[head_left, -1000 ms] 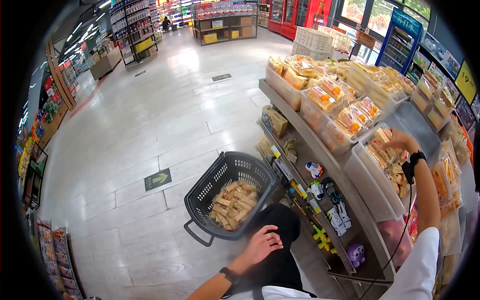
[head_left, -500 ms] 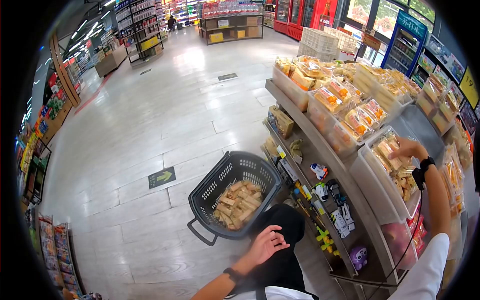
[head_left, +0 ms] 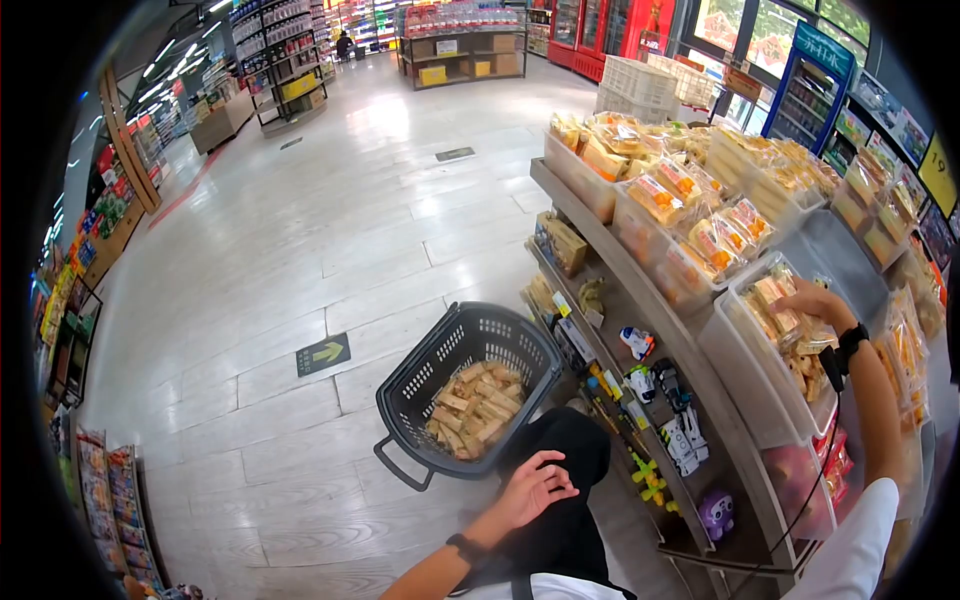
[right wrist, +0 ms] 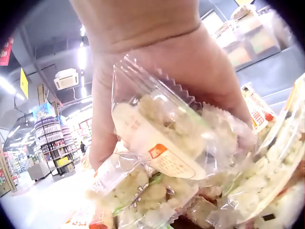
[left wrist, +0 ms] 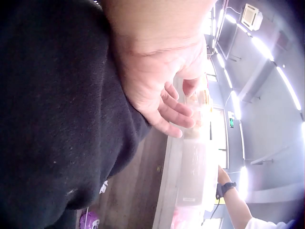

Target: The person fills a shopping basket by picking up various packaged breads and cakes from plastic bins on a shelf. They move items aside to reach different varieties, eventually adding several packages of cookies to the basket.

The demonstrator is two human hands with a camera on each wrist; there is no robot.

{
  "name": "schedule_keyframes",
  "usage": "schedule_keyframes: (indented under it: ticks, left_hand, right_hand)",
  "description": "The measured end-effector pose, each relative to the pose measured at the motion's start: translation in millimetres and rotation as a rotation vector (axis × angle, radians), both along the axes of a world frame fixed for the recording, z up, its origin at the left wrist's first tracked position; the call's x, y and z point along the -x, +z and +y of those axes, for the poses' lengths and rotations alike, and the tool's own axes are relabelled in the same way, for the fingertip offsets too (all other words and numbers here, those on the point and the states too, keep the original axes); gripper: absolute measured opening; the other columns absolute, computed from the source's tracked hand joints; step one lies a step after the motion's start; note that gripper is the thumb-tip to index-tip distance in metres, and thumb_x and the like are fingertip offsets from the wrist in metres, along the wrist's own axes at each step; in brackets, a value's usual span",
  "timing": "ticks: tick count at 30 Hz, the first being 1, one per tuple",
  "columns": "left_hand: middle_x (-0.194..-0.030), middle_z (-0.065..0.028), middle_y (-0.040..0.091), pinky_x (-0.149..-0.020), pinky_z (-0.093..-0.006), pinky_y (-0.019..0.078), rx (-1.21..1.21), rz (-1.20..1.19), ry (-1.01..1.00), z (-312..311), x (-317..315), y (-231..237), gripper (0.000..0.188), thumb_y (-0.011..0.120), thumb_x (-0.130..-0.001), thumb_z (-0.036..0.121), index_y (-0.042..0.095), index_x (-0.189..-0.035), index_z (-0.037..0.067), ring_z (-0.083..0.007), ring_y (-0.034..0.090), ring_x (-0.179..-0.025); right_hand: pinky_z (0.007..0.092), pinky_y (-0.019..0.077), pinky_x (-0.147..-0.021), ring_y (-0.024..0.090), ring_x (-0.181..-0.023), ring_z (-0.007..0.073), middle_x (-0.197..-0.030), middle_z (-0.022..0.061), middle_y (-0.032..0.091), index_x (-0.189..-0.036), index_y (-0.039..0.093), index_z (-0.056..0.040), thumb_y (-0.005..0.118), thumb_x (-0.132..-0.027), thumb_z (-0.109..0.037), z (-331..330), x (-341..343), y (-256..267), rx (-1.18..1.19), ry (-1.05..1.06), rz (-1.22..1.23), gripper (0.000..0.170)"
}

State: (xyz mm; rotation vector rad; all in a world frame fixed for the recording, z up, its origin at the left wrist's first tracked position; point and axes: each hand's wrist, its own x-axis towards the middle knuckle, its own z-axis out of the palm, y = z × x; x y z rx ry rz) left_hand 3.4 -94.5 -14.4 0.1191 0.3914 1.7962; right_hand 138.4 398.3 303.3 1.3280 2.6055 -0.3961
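My right hand (head_left: pixel 818 303) reaches into a clear plastic bin (head_left: pixel 748 380) on the shelf. In the right wrist view it grips clear-wrapped snack packets (right wrist: pixel 159 138), thumb on one side and fingers on the other; the packets hold pale, lumpy pieces, and the fingertips are partly hidden by wrappers. More snack packets (head_left: pixel 806 372) lie beneath it in the bin. My left hand (head_left: pixel 537 490) rests over my knee with loosely bent fingers and holds nothing. Beside the knee, a dark grey shopping basket (head_left: pixel 405 410) stands on the floor, with many similar packets (head_left: pixel 478 405) inside.
Bins of wrapped bread (head_left: pixel 690 200) line the shelf top ahead of the snack bin. Toys, including a purple one (head_left: pixel 716 514), sit on the lower shelves. A dark cable (head_left: pixel 812 490) hangs from the right wrist past the shelf edge. A floor arrow sign (head_left: pixel 323 354) lies left of the basket.
My right hand has lowered from above the bin onto the snack packets and now grips some of them. The view has shifted slightly; the left hand stays on the knee.
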Motion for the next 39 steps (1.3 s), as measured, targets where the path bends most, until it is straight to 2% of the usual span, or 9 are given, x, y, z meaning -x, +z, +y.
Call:
schedule_keyframes:
  ticks: [13, 23, 25, 27, 30, 32, 35, 36, 39]
  left_hand:
    - [-0.094, -0.0101, 0.061, -0.095, -0.0459, 0.0499, -0.039, 0.034, 0.018, -3, -4, 7, 0.027, 0.052, -0.096, 0.011, 0.047, -0.122, 0.005, -0.0227, 0.063, -0.095]
    - [-0.113, -0.0102, 0.060, -0.091, -0.0413, 0.0500, 0.173, 0.419, 0.115, -13, 40, 50, 0.027, 0.056, -0.095, 0.019, 0.051, -0.118, 0.008, -0.0244, 0.060, -0.107]
    - [-0.126, -0.0143, 0.054, -0.096, -0.0484, 0.0473, 0.082, 0.330, 0.206, -13, 48, 78, 0.039, 0.060, -0.093, 0.028, 0.049, -0.123, 0.005, -0.0297, 0.053, -0.118]
    - [-0.140, -0.0132, 0.043, -0.099, -0.0549, 0.0428, 0.038, 0.385, 0.202, -16, 55, 93, 0.062, 0.064, -0.089, 0.043, 0.041, -0.134, 0.008, -0.0313, 0.042, -0.129]
    - [-0.152, -0.0082, 0.025, -0.100, -0.0650, 0.0367, -0.049, 0.405, 0.221, -26, 64, 108, 0.092, 0.066, -0.079, 0.060, 0.023, -0.147, 0.015, -0.0322, 0.031, -0.136]
    - [-0.140, -0.0095, 0.043, -0.099, -0.0551, 0.0434, 0.030, 0.316, 0.214, -35, 73, 81, 0.077, 0.068, -0.083, 0.049, 0.035, -0.141, 0.011, -0.0277, 0.046, -0.126]
    - [-0.122, -0.0078, 0.059, -0.094, -0.0439, 0.0502, 0.273, 0.361, 0.204, -58, 95, 4, 0.051, 0.066, -0.090, 0.031, 0.047, -0.132, 0.009, -0.0230, 0.059, -0.110]
    - [-0.122, -0.0077, 0.059, -0.093, -0.0439, 0.0508, 0.314, 0.303, 0.221, -72, 95, -26, 0.048, 0.065, -0.091, 0.029, 0.048, -0.131, 0.009, -0.0233, 0.060, -0.110]
    - [-0.122, -0.0074, 0.059, -0.092, -0.0437, 0.0516, 0.368, 0.177, 0.282, -92, 87, -59, 0.043, 0.063, -0.092, 0.027, 0.049, -0.130, 0.010, -0.0236, 0.061, -0.108]
  right_hand:
    - [0.0369, 0.0543, -0.067, 0.062, -0.077, 0.0202, -0.097, 0.0088, 0.061, -0.117, 0.053, -0.0035, 0.071, -0.076, -0.036, 21, -32, 9, 0.397, -0.298, 0.531, 0.055]
    - [0.0346, 0.0562, -0.067, 0.066, -0.077, 0.0203, -0.096, 0.0101, 0.065, -0.117, 0.055, -0.0014, 0.066, -0.084, -0.040, -156, -38, 65, 0.697, -0.055, 1.397, 0.052]
    - [0.0347, 0.0568, -0.069, 0.066, -0.080, 0.0202, -0.103, 0.0113, 0.064, -0.125, 0.050, 0.0001, 0.064, -0.086, -0.036, -207, -13, 41, 0.633, -0.077, 1.654, 0.055]
    - [0.0383, 0.0570, -0.082, 0.063, -0.103, 0.0248, -0.120, 0.0147, 0.058, -0.138, 0.038, -0.0009, 0.064, -0.088, -0.038, -223, 6, -11, 0.893, 0.115, 1.434, 0.067]
    - [0.0323, 0.0554, -0.064, 0.063, -0.083, 0.0206, -0.107, 0.0101, 0.057, -0.128, 0.044, -0.0016, 0.073, -0.077, -0.028, -324, 92, -81, 0.961, 0.055, 1.023, 0.065]
    - [0.0395, 0.0522, -0.082, 0.061, -0.102, 0.0310, -0.114, 0.0197, 0.057, -0.129, 0.043, 0.0004, 0.077, -0.073, -0.029, -373, 135, -162, 0.206, 0.610, 0.745, 0.071]
    - [0.0407, 0.0477, -0.090, 0.059, -0.108, 0.0315, -0.117, 0.0219, 0.058, -0.121, 0.049, 0.0024, 0.082, -0.067, -0.031, -430, 157, -273, 0.661, 0.243, 0.795, 0.072]
    - [0.0397, 0.0474, -0.090, 0.060, -0.107, 0.0290, -0.113, 0.0204, 0.061, -0.120, 0.050, 0.0022, 0.082, -0.067, -0.031, -430, 173, -350, 0.719, 0.473, 0.981, 0.071]
    - [0.0375, 0.0476, -0.089, 0.062, -0.101, 0.0263, -0.109, 0.0174, 0.064, -0.119, 0.052, 0.0011, 0.085, -0.064, -0.031, -445, 171, -348, 0.892, 0.426, 0.703, 0.071]
